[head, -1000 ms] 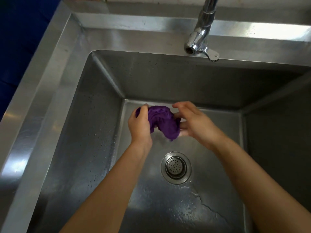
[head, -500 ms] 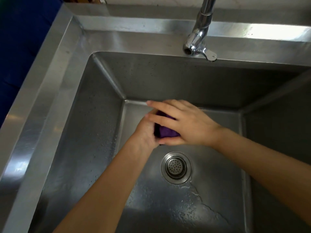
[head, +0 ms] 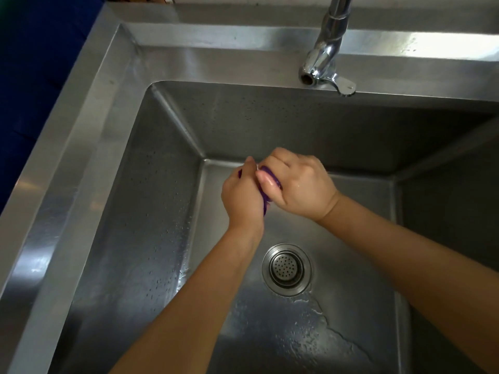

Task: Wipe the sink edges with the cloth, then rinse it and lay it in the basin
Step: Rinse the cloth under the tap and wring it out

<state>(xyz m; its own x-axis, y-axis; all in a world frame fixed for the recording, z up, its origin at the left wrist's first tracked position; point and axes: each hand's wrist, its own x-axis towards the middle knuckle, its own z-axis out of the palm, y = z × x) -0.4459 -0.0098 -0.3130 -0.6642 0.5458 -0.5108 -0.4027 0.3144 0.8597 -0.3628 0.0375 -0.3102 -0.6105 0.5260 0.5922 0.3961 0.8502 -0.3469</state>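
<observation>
- A stainless-steel sink (head: 89,163) fills the view, its broad flat rim bright along the left and back, its walls speckled with droplets; a dark blue surface (head: 35,76) lies beyond the left rim.
- A chrome faucet (head: 324,60) hangs over the back rim, its spout mouth open and dry, a small lever at its base.
- The round strainer drain (head: 287,269) sits in the basin floor, with a thin film of water (head: 324,327) trailing from it toward the near right.
- Above the drain, toward the back wall, both bare hands meet in mid-basin, pressed against each other around the purple cloth (head: 266,205).
- The left hand (head: 244,199) is curled into a tight fist about the cloth, thumb up; the right hand (head: 302,184) is likewise clenched over it from the other side, knuckles raised, its wet fingers folded down.
- Only slivers of the cloth show: a purple edge between the two fists and a small tip below them, clear of the basin floor.
- Half a second ago the right hand's fingers lay long and flat across the cloth; now they are balled. A second ago the cloth hung loose and plainly visible between parted hands.
</observation>
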